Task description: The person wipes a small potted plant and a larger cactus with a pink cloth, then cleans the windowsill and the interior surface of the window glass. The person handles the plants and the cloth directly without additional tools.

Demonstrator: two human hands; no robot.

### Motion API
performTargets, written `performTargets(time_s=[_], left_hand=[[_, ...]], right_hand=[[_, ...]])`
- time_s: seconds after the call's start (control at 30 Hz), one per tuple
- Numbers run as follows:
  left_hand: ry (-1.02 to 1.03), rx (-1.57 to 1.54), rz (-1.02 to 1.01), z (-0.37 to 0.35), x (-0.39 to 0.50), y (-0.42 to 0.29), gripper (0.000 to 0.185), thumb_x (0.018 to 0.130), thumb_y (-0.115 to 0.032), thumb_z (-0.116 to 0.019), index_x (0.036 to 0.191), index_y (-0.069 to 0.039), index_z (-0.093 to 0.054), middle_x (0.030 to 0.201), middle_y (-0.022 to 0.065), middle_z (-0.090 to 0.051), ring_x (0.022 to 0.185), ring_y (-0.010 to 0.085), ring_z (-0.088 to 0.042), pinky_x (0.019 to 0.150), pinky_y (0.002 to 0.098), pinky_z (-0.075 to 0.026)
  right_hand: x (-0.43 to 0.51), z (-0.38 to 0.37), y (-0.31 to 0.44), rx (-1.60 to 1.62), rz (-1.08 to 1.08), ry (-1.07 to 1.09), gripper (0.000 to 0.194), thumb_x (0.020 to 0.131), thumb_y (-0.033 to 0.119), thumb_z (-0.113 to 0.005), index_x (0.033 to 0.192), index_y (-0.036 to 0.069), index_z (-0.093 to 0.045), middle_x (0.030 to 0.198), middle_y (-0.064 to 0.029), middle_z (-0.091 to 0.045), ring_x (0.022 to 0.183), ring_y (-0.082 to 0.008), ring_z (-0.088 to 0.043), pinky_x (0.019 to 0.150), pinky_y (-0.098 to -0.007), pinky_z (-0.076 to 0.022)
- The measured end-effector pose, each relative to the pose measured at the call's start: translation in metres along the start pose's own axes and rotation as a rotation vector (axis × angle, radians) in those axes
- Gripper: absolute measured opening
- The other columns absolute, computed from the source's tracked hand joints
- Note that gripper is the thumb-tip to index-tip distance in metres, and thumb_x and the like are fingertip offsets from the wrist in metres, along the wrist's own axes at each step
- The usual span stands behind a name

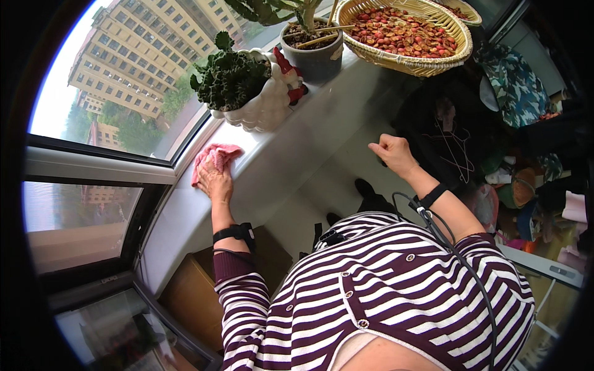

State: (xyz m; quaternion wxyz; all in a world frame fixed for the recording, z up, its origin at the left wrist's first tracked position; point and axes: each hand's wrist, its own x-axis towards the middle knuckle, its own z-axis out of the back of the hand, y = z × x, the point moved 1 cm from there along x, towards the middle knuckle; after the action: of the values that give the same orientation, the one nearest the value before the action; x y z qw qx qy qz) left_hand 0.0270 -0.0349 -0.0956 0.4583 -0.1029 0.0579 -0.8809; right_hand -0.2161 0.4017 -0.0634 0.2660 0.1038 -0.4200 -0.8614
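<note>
My left hand (216, 182) lies on a pink cloth (222, 152) and presses it onto the white windowsill (185, 208), close to the window frame. Just beyond the cloth stands a white textured pot (260, 109) holding a crinkled dark green succulent (229, 81). A red-hatted gnome figure (291, 76) is against that pot's right side. My right hand (393, 152) hangs in the air away from the sill, its fingers curled in, with nothing visible in it.
A grey pot (315, 60) with a cactus and sticks stands farther along the sill, beside a wicker basket (417, 67) of sliced red fruit. Wire hangers (457, 150) lie on dark cloth at right. A wooden cabinet (192, 297) is under the sill's near end.
</note>
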Motion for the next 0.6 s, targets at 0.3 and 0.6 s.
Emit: performTargets(time_s=[0.3,0.6], left_hand=[[-0.078,-0.473,-0.410,0.028,-0.107,-0.074,0.054,0.080,-0.006,-0.072,0.131,-0.012,-0.056,0.127,0.0144,-0.056,0.119,0.0354,-0.051,0.100,0.0468,-0.042],[0.752,-1.417,-0.056,0.013,-0.155,-0.154,0.045,0.104,-0.027,-0.052,0.140,-0.001,-0.045,0.128,0.0093,-0.057,0.113,0.0175,-0.058,0.097,0.0310,-0.049]], right_hand=[[0.002,-0.063,0.063,0.007,-0.017,0.420,0.023,0.089,0.021,-0.068,0.104,0.004,-0.067,0.096,-0.0119,-0.070,0.093,-0.0232,-0.069,0.083,-0.0363,-0.0533],[-0.003,-0.092,0.091,0.961,-0.167,0.730,0.050,0.086,0.015,-0.076,0.130,0.003,-0.057,0.124,-0.0089,-0.064,0.111,-0.0207,-0.064,0.089,-0.0335,-0.0559]])
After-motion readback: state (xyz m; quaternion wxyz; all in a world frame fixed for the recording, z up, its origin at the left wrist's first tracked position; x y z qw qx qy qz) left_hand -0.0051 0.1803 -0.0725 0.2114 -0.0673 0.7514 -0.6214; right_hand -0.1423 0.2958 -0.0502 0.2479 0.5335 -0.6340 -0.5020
